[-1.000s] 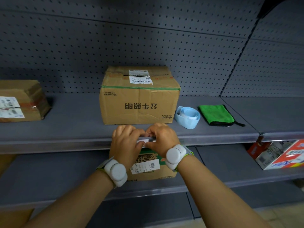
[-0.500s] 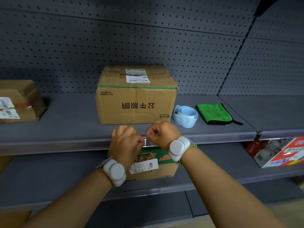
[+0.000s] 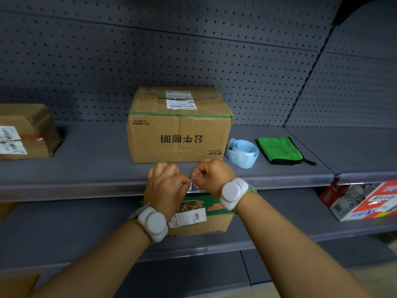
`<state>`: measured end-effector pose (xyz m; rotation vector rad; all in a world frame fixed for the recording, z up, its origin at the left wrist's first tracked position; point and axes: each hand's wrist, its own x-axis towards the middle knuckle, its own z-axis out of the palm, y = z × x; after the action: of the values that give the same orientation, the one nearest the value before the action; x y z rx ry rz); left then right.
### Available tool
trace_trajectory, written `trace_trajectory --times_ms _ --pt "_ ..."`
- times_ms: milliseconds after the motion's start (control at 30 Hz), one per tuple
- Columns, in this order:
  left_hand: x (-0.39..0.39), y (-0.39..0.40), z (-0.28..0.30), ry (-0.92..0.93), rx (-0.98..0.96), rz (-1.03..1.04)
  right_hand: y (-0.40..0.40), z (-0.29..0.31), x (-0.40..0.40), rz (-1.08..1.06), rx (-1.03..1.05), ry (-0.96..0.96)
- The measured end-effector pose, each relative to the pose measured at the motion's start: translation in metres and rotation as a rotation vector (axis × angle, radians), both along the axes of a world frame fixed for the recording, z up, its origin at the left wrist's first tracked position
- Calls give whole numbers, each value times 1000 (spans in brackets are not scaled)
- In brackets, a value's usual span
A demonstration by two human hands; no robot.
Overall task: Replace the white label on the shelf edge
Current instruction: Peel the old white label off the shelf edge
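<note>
A small white label (image 3: pixel 189 186) sits at the shelf edge (image 3: pixel 86 188), in the clear strip along the front of the middle shelf. My left hand (image 3: pixel 165 186) and my right hand (image 3: pixel 212 176) meet in front of it, fingers curled, fingertips pinching the label between them. Most of the label is hidden by my fingers. Both wrists wear white bands.
A brown carton (image 3: pixel 179 125) stands just behind my hands. To its right lie a pale blue label roll (image 3: pixel 241 152) and a green cloth (image 3: pixel 279 150). Another carton (image 3: pixel 25 132) is at far left. On the shelf below stand a green-topped box (image 3: pixel 204 211) and a red-white box (image 3: pixel 369 201).
My hands have drawn slightly apart and now pinch the label with the fingertips; a second ago they covered it closely. The view has shifted a little to the left.
</note>
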<state>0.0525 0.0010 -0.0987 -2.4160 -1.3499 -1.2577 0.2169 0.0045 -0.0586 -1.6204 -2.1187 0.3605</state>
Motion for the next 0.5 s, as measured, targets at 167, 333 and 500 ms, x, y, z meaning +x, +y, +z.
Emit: trace_trajectory --times_ms 167,333,500 --pt "-2 -1 -2 15 -12 -12 0 0 -1 -3 4 -8" --pt "-4 -3 -1 33 -68 5 -1 3 0 2 0 -10" --pt "-6 -1 3 34 -103 10 -3 3 1 14 2 -8"
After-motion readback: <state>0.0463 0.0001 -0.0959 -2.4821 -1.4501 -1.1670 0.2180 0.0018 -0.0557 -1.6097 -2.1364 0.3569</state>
